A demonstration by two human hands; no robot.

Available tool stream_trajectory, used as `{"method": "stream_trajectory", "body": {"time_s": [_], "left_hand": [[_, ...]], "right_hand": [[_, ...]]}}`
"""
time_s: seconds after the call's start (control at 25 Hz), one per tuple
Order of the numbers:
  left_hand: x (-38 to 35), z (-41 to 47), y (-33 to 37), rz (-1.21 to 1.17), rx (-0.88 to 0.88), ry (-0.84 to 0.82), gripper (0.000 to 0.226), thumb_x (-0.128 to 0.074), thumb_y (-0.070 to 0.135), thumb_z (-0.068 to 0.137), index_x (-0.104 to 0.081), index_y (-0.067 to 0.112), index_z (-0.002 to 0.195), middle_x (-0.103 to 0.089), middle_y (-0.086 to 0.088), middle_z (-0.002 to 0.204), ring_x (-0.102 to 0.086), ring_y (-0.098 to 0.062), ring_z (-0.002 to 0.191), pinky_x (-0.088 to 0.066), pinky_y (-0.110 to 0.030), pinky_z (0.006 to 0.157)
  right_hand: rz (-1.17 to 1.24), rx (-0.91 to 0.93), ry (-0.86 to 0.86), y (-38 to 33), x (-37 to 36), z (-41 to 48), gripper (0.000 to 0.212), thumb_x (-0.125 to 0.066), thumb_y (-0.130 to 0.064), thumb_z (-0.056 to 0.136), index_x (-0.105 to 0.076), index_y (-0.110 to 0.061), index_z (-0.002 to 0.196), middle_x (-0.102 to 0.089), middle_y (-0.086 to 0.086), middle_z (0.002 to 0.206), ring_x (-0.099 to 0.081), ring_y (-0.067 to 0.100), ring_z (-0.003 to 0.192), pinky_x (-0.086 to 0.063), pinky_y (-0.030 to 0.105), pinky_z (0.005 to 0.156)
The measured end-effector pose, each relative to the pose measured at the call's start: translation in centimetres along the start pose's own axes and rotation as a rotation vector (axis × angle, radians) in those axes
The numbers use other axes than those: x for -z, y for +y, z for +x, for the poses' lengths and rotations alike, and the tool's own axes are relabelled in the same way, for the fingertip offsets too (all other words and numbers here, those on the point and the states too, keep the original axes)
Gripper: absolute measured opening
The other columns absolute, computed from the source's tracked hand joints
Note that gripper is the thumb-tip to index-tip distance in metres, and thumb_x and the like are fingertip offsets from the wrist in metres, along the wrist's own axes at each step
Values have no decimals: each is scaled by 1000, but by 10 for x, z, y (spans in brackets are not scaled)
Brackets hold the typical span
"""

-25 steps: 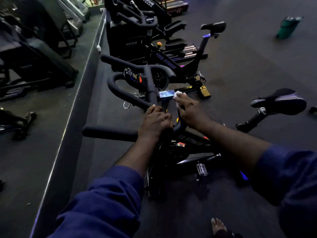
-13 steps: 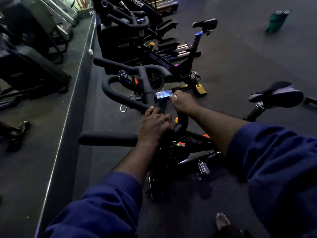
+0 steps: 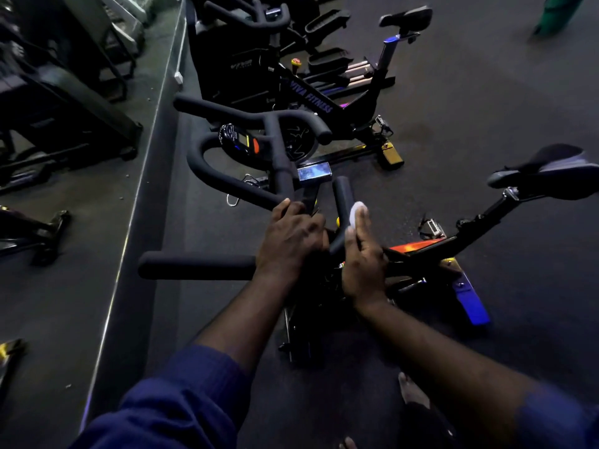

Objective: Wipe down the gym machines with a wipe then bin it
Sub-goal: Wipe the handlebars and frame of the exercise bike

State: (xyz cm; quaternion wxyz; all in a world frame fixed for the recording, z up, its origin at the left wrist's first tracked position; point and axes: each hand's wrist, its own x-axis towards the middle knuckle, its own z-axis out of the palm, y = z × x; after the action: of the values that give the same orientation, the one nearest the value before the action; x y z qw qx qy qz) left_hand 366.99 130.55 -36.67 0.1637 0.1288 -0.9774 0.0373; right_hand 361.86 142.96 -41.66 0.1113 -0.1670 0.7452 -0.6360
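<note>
Since the earlier frame our right hand (image 3: 364,260) has pulled back from the small glossy rectangular console (image 3: 313,172) toward us, and it now sits against the short black foam prong (image 3: 341,202) on the right side of the handlebar. The small crumpled white wipe (image 3: 358,212) has come with it. It shows just beyond our fingertips, which are held together and lightly curled over it, pinning it to the right face of that prong. Motion blur softens the fingers, so we cannot tell how the thumb lies.

Our left hand (image 3: 291,241) keeps its grip on the middle of the black foam handlebar (image 3: 197,267) of the near spin bike (image 3: 421,247), fingers wrapped over the bar where the stem meets it. The two hands are just beside each other, with the base of the prong between them. Both forearms come out of dark blue sleeves (image 3: 181,400).

To the right, the near bike's black padded saddle (image 3: 551,176) stands on its slanted post. Farther off stands a second black spin bike (image 3: 311,102) lettered VIVA FITNESS. A green bin (image 3: 557,14) is at the far right, well apart from us. A grey ledge (image 3: 142,222) runs along the left, and a bare foot (image 3: 411,393) is on the dark floor near us.
</note>
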Motion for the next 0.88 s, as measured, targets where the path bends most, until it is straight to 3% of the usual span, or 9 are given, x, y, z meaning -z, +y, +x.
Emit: {"method": "stream_trajectory", "body": {"time_s": [0.16,0.24,0.28,0.36,0.44,0.52,0.64,0.76,0.88], "left_hand": [[3,2,1,-40,11,25,23,-44,31,85,-63,20,77,-69,-2,76,-62,-25,109,-39,-45,114],[5,2,3,-24,7,-2,21,-46,30,85,-63,20,79,-71,-3,81,-62,-25,113,-37,-45,116],[6,2,3,-16,6,-8,19,-46,29,85,-62,20,79,-71,-3,82,-62,-25,115,-35,-44,118],[9,1,3,-11,22,-45,19,-44,28,86,-61,21,80,-71,-3,85,-60,-25,120,-31,-42,121],[11,2,5,-7,47,-110,24,-41,28,85,-64,19,84,-72,-3,89,-58,-25,126,-27,-40,123],[14,2,7,-17,70,-105,25,-43,26,83,-65,16,87,-71,-5,94,-58,-27,127,-32,-40,121],[16,2,9,-5,165,3,21,-53,23,79,-64,10,92,-64,-11,112,-55,-33,121,-46,-41,105],[20,1,17,40,321,43,25,-54,27,76,-64,11,94,-60,-9,115,-54,-30,115,-54,-41,79],[19,0,16,2,375,99,23,-59,25,72,-60,11,90,-56,-11,115,-52,-28,106,-49,-36,63]], "right_hand": [[-186,181,-176,-24,8,100,38,-55,-25,107,-61,-19,144,-54,-4,152,-45,-2,139,-27,6,112],[-255,179,-356,-25,11,143,29,-55,-27,106,-75,-17,124,-72,2,131,-64,13,124,-41,19,108],[-145,118,-424,-23,9,155,30,-53,-27,105,-79,-13,110,-77,7,116,-71,22,110,-49,30,103],[382,-174,-490,-21,3,154,35,-48,-21,105,-74,1,98,-76,21,99,-72,34,88,-55,41,88],[725,-399,-406,-14,1,136,37,-42,-15,106,-69,10,109,-73,25,105,-72,32,89,-57,38,86],[668,-403,-287,-3,9,107,34,-46,-17,107,-73,-1,119,-77,11,114,-72,23,101,-58,37,94],[100,-22,-282,14,51,64,24,-57,-27,107,-73,-29,125,-72,-27,114,-63,-9,107,-49,20,101],[-221,280,-399,1,91,64,26,-69,-21,99,-75,-19,124,-72,-15,121,-62,-14,111,-47,13,102],[-334,522,-472,-44,94,95,17,-71,-22,98,-80,-20,113,-80,-4,102,-71,2,90,-50,13,75]]}}
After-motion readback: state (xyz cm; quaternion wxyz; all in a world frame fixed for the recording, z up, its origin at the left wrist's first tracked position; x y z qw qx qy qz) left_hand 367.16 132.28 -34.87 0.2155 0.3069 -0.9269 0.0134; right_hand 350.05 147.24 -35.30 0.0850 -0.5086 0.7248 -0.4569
